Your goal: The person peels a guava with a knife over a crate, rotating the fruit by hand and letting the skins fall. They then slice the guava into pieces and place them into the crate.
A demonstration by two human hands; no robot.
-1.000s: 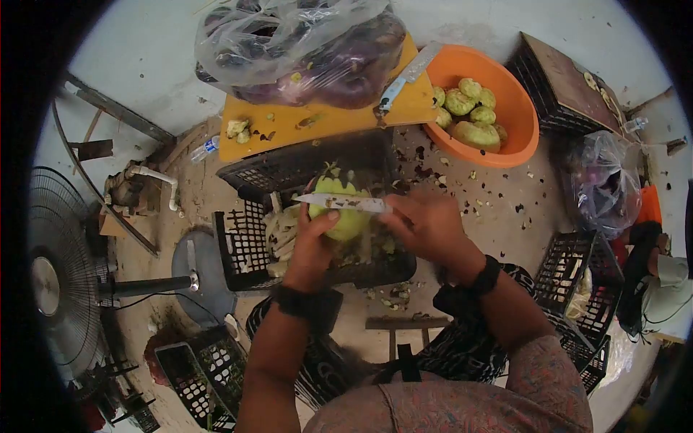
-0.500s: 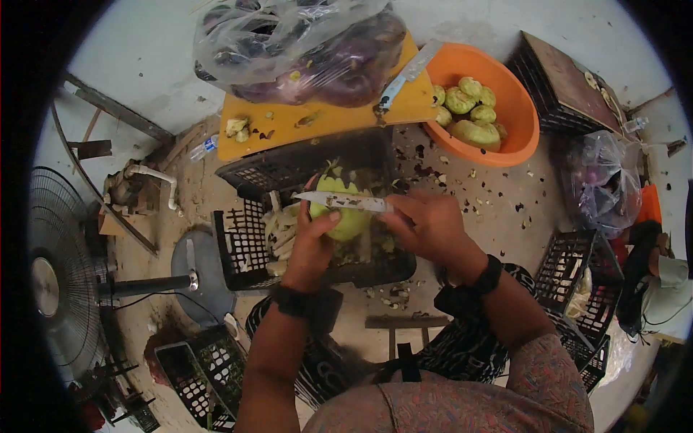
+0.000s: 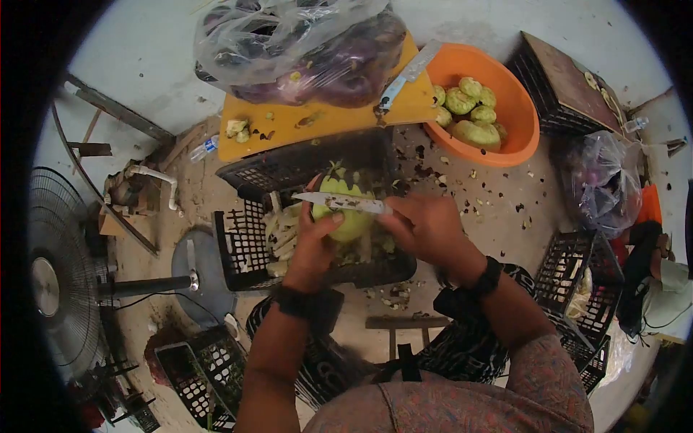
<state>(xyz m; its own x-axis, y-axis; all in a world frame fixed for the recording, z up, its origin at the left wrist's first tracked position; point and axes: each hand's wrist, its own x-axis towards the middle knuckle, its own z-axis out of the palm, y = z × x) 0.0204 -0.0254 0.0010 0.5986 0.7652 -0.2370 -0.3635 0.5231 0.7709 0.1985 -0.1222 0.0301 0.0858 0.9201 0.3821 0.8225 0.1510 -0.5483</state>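
Observation:
My left hand (image 3: pixel 315 242) is wrapped round the left side of a round eggplant (image 3: pixel 351 225), its thumb on the front. Pale green flesh shows over most of the eggplant, with darker bits and the leafy stem end at the top. In my right hand (image 3: pixel 427 227) is a knife (image 3: pixel 345 202), gripped by a handle that the fingers mostly hide. Its blade points left and lies across the upper part of the eggplant. Under both hands stands a black plastic crate (image 3: pixel 242 242) holding pale strips and scraps (image 3: pixel 281 231).
Behind the crate, a yellow board (image 3: pixel 289 130) bears a clear bag of purple eggplants (image 3: pixel 325 72) and a second knife (image 3: pixel 410 76). An orange basin (image 3: pixel 520 108) holds several peeled eggplants. A fan (image 3: pixel 61 274) stands left. Another person (image 3: pixel 660 289) is at the far right.
The eggplant has turned slightly in my left hand, and the knife blade has shifted a little along its upper part. Both hands keep their hold.

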